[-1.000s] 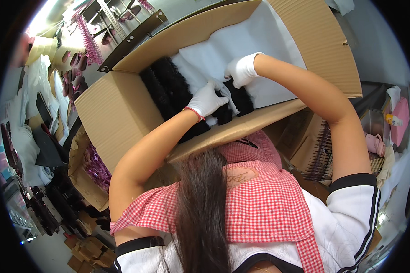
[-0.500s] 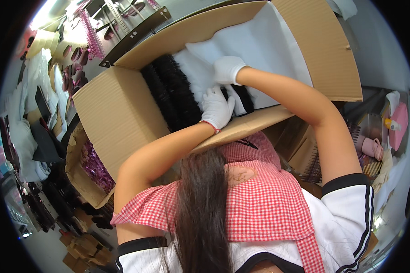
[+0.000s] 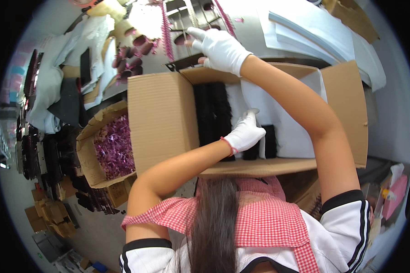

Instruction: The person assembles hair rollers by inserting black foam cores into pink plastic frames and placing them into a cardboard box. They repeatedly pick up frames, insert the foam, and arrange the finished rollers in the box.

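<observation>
My left hand [image 3: 247,133], in a white glove with a red band at its wrist, is inside a cardboard box [image 3: 163,120], resting on the packed black furry pieces [image 3: 214,107] and a white sheet [image 3: 287,129]. Its fingers look stretched out, though their undersides are hidden. My right hand [image 3: 223,50], gloved in white with some bare fingertips, reaches over the box's far edge toward the metal tabletop. Its fingers are spread and hold nothing. A smaller black piece [image 3: 269,141] stands beside my left hand, near the front wall.
Left of the box, another carton [image 3: 84,152] holds shiny purple pieces [image 3: 115,148]. Beyond it lie several dark oval pieces [image 3: 134,57], a phone [image 3: 85,67] and white sheets. Pink beaded strips [image 3: 166,32] are at the far side, and stacked white sheets [image 3: 300,34] lie at far right.
My right hand has left the inside of the box and moved out past its far edge. My left hand stays inside on the contents. The whole view has shifted.
</observation>
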`<state>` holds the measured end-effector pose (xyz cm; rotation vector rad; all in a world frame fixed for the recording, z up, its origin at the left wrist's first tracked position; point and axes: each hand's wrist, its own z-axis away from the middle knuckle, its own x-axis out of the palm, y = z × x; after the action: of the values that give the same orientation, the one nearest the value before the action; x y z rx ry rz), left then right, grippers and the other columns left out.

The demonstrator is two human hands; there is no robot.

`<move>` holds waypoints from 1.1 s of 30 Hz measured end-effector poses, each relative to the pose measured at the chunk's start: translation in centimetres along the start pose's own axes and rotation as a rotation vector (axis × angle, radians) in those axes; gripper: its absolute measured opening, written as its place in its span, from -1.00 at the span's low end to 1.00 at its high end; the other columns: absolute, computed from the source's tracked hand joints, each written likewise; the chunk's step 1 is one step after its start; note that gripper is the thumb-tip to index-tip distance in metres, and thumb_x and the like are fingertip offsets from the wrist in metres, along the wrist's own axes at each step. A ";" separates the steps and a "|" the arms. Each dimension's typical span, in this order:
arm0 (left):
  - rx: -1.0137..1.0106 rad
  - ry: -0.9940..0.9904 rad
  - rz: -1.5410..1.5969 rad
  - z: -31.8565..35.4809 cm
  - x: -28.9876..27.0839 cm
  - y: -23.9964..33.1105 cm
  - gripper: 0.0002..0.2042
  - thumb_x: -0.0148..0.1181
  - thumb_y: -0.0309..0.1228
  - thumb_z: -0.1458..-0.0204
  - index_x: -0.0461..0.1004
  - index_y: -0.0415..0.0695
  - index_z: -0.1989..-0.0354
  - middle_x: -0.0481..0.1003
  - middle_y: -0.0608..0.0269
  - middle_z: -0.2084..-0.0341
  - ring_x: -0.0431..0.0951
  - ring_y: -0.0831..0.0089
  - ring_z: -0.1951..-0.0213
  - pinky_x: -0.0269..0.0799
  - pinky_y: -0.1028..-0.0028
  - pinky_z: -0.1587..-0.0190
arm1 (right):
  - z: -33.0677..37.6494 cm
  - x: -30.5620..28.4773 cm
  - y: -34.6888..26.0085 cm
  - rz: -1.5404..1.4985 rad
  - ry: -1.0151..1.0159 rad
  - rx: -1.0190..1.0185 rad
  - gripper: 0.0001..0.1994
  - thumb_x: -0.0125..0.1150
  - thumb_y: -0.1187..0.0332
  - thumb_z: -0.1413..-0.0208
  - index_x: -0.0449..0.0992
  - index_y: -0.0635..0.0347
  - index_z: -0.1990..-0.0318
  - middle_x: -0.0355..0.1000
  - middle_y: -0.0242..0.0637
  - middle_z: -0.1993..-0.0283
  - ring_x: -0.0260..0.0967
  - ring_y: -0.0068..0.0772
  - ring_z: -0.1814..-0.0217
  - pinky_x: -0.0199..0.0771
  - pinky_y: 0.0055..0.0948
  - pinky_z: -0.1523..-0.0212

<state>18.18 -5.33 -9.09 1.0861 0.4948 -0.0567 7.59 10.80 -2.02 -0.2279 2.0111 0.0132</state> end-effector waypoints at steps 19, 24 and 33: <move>0.602 1.334 -0.793 -0.8 -28.4 5.6 0.26 0.50 0.02 0.30 -0.29 -0.29 -0.44 -0.08 -0.35 -0.35 -0.10 -0.29 -0.39 -0.19 -0.18 -0.39 | -4.3 -15.0 -5.0 -1.080 0.447 0.279 -0.52 0.00 -0.09 -0.35 0.53 0.21 0.11 0.45 -0.45 0.37 0.35 -0.69 0.38 0.40 -0.63 0.37; 0.993 1.331 -0.971 6.6 -33.0 7.7 -0.13 0.37 -0.30 0.33 0.14 -0.12 -0.29 0.22 -0.08 0.01 0.22 -0.02 -0.09 0.15 -0.02 -0.19 | -4.8 -15.4 -6.1 -1.063 0.565 0.384 -0.29 -0.30 -0.41 -0.25 0.37 0.14 0.12 0.29 -0.46 0.45 0.18 -0.64 0.43 0.18 -0.62 0.38; 0.425 1.164 -0.990 16.2 -36.2 2.5 -0.22 0.37 -0.34 0.39 0.29 -0.06 -0.20 0.39 -0.06 0.03 0.38 -0.04 -0.03 0.25 0.10 -0.16 | -4.2 -4.9 -12.1 -1.065 0.302 0.411 -0.60 0.03 0.09 -0.38 0.47 0.28 0.34 0.22 -0.35 0.54 0.09 -0.61 0.40 0.23 -0.53 0.35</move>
<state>-7.57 -25.08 13.86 1.1063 2.1205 -0.4233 7.86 -0.80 5.29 -1.0414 1.8941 -1.1399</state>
